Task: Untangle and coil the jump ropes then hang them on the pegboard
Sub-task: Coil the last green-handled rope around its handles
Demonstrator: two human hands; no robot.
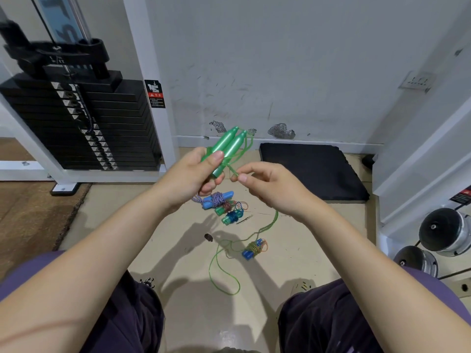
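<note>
The green jump rope [225, 253] is split between the person's hands and the floor. Its two green handles [228, 146] lie side by side and tilt up and away, gripped at their lower ends by the left hand [196, 174], whose fingers curl round them with the thumb laid across the front. Thin green cord loops from the handle tips down to the right hand [267, 184], which pinches a strand between thumb and forefinger just beside the left hand; the other fingers are loosely curled. From there the cord drops to the floor [178, 240] and lies in loose loops between the person's knees. Both forearms reach forward from the lower corners, nearly meeting at the hands.

Below the left hand three wrapped ropes sit close together: one with blue handles [218, 198] bound in purple-and-white cord, and two smaller coiled bundles [230, 212] touching it. A fourth bundle with blue handles [253, 248] lies near the loose green cord.

A warning sticker [155, 94] on the white frame of the weight stack [76, 121] carries a red band and small print too fine to read. A black mat [311, 169] lies against the wall.
</note>
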